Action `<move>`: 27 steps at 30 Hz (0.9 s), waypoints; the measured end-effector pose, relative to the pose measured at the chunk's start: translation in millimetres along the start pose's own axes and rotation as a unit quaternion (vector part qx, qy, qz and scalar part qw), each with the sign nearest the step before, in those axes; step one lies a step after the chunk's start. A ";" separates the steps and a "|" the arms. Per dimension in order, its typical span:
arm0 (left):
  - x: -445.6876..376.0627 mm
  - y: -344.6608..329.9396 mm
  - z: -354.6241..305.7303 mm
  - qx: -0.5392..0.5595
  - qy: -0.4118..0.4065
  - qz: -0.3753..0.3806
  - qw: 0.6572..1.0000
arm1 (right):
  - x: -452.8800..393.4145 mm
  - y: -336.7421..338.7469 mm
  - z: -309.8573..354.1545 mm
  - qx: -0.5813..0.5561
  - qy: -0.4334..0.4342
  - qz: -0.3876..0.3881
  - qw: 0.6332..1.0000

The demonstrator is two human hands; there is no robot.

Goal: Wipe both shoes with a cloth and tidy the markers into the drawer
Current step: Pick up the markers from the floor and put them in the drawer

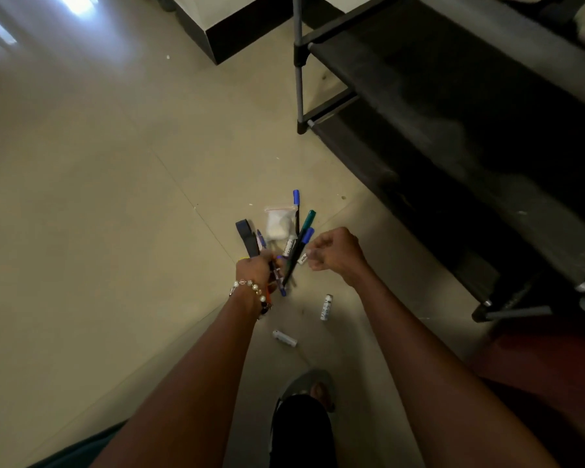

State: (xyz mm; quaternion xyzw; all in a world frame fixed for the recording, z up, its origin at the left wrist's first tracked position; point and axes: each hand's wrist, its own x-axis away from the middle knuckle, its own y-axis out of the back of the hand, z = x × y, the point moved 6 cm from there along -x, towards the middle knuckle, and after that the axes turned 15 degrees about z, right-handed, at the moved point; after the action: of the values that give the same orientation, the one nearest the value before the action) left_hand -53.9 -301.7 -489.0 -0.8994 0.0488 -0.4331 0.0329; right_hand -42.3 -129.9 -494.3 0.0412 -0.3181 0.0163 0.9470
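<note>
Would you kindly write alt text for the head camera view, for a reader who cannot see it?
Seen from above, a person's left hand grips a bundle of markers over a tiled floor, while the right hand pinches a small white piece beside them. Two white tubes lie on the floor nearer the person, and a black rack stands to the right.

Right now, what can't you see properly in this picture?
- Drawer and shoes for wiping: none show in the head view.
- Markers: lower ends hidden inside the left hand, so no exact count.
- Right hand: what it pinches is too small to name.
- Black rack: cut off by the right edge.
- Labels on white tubes: too small to read.
</note>
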 end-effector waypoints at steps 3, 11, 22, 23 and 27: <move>-4.8 12.8 -0.8 0.025 -0.005 -0.031 0.999 | -24.1 -2.0 2.8 0.175 -0.032 -0.077 0.981; -13.0 28.7 4.9 -0.016 0.003 -0.065 0.998 | -43.4 -37.9 10.8 0.321 -0.074 -0.117 0.937; -8.5 12.8 6.1 -0.010 -0.024 -0.031 0.999 | -33.4 -23.6 8.4 0.211 -0.081 -0.094 0.970; -8.1 12.3 6.4 -0.010 -0.024 -0.033 0.999 | -31.4 -29.0 9.2 0.276 -0.073 -0.084 0.955; -9.0 13.7 7.6 -0.019 -0.019 -0.034 0.999 | -26.4 -41.1 -0.2 0.394 -0.057 -0.088 0.913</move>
State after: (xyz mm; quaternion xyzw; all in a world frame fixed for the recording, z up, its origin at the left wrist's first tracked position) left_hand -54.3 -314.1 -502.1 -0.9090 0.0259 -0.4160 0.0020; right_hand -60.9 -171.0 -513.2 0.4399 -0.3344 0.0545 0.8317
